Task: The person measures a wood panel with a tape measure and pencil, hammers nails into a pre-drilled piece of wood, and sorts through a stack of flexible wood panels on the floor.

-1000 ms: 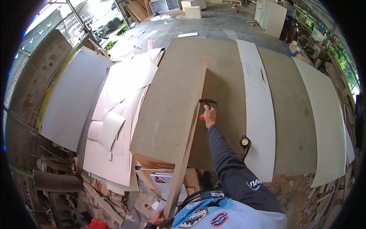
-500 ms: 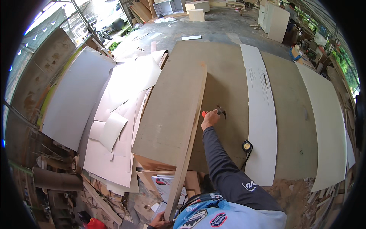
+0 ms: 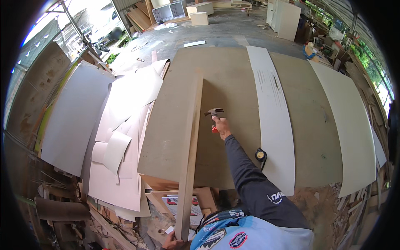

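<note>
A: The fingers of your right hand [image 3: 223,126] are wrapped round a hammer [image 3: 214,111], its head above your fist and the red end of its handle just below.

B: And your left hand [image 3: 171,241]?

A: It holds the near end of a wooden bar [image 3: 189,166], low in the view; some of those fingers are hidden.

B: How does the bar lie from there?

A: It runs away from you across a brown sheet [image 3: 229,83], its near end reaching past the sheet's edge to your left fingers. The hammer's head is just right of the bar, with a narrow gap showing between them in this view.

B: What might crowd your arm?

A: A black and yellow tape measure [image 3: 261,155], just right of your dark sleeve [image 3: 243,162], by the edge of a white strip [image 3: 275,112].

B: Further out?

A: On your left, a pile of white sheets [image 3: 131,100] bears a curved white piece [image 3: 118,152], with a big pale panel [image 3: 75,116] beyond. On your far right lies another white sheet [image 3: 346,125]. Ahead, across the grey floor [image 3: 225,33], stands a pale cabinet [image 3: 289,21].
</note>
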A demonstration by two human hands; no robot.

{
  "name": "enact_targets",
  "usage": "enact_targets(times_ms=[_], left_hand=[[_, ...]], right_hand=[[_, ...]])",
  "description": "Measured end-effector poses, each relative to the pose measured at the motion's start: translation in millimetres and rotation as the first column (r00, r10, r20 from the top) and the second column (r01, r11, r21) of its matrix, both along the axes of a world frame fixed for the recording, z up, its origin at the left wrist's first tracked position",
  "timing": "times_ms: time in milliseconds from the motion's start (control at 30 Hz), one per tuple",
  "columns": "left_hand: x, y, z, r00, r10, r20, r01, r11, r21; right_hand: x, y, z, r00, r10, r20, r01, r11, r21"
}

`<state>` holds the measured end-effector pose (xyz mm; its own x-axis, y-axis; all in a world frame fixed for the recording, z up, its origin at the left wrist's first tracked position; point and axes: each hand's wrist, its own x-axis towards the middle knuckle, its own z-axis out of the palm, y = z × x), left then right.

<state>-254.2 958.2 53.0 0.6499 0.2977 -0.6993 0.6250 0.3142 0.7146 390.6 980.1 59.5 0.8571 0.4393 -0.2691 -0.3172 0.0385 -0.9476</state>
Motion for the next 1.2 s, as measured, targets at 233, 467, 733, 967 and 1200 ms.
enact_targets(times_ms=[233,467,733,967,1200], left_hand=[[132,11,49,0.979,-0.106,0.174,0.095,0.993,0.073],[249,16,18,0.872,-0.41,0.267,0.161,0.756,0.635],[336,-72,-3,0.937,-0.287,-0.2,0.294,0.338,0.894],[346,-109,-3,0.919,-0.274,-0.285,0.348,0.217,0.912],[344,-111,-6,0.866,-0.376,-0.33,0.4,0.124,0.908]], right_hand=[[-35,-120,28,0.924,0.033,0.38,0.107,0.934,-0.341],[-55,-254,68,0.673,0.432,0.6,0.277,0.605,-0.746],[-52,-274,32,0.679,0.46,0.573,0.237,0.601,-0.763],[-50,-299,31,0.8,0.157,0.579,0.249,0.791,-0.559],[-23,-352,53,0.761,-0.454,0.463,0.569,0.81,-0.141]])
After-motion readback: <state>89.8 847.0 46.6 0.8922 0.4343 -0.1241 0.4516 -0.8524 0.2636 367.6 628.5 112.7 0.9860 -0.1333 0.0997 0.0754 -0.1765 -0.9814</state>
